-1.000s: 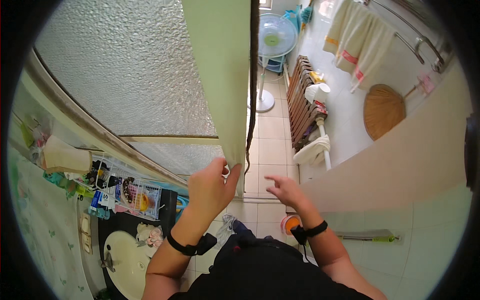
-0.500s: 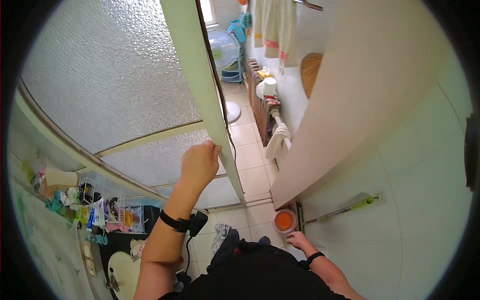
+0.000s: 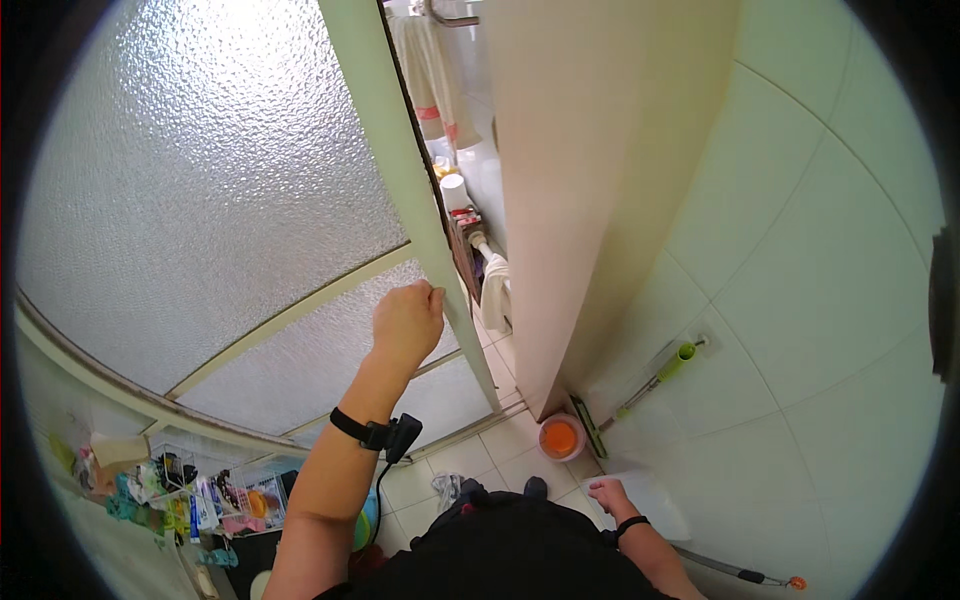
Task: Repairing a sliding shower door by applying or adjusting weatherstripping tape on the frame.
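My left hand is closed at the edge of a sliding door with a pale green frame and textured glass. The fingertips curl at the frame, and what exactly they grip there is partly hidden. A black strap with a small dark device and a cable is on that forearm. My right hand hangs low at my side, loosely curled, with nothing seen in it. Nearest to it on the floor stands a tub with orange inside.
Through the narrow gap show a towel, a radiator and a white cloth. A green-handled mop leans at the tiled wall. A wire rack of toiletries stands at lower left. A grey bag lies near my feet.
The door has slid right with my left hand at its edge, and the gap to the wall has narrowed. The fan beyond is now out of sight. My view has shifted.
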Tool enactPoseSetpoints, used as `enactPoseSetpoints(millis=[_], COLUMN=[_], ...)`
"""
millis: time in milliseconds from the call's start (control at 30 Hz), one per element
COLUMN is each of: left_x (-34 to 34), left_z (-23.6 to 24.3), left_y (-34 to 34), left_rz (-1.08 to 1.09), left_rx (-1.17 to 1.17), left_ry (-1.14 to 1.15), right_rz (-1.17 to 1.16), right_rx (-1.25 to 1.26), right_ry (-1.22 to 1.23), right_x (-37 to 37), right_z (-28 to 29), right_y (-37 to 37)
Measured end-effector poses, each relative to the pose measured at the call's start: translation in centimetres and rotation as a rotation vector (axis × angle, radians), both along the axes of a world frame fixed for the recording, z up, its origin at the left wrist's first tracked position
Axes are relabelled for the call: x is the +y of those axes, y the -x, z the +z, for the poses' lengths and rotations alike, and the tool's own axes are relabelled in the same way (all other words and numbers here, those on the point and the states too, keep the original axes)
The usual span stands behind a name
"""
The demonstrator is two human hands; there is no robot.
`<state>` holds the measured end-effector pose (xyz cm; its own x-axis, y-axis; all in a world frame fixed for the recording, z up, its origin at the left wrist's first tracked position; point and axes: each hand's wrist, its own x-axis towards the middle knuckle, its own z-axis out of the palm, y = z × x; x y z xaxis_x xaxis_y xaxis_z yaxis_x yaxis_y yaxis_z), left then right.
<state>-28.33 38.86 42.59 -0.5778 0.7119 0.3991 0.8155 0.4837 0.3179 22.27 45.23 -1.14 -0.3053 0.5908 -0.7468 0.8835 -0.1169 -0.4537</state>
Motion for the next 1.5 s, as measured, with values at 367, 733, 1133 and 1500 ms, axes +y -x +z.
enactPoseSetpoints(millis=[367,733,1133,1500], left_x=[4.4,5.7,5.9,6.3], left_z=[0.8,-0.3,0.2,0.2], left_y=[-0.3,0.9,0.3,-0.3], left_rz=[-0.087,-0.083,-0.092,-0.053], left_rx=[-0.04,-0.096,-0.171,-0.215], left_ry=[0.057,0.053,0.027,0.0], right_rz=[-0.18,-0.241,-0.239,-0.202], right_rx=[0.044,0.065,0.025,0.063], right_ry=[-0.011,-0.019,0.0,-0.008], right_x=[-5.2,-6.7,-6.0,-4.9], right_z=[-0.1,-1.3,-1.5,-4.4], right_y=[-2.7,-2.4,-2.4,-2.1])
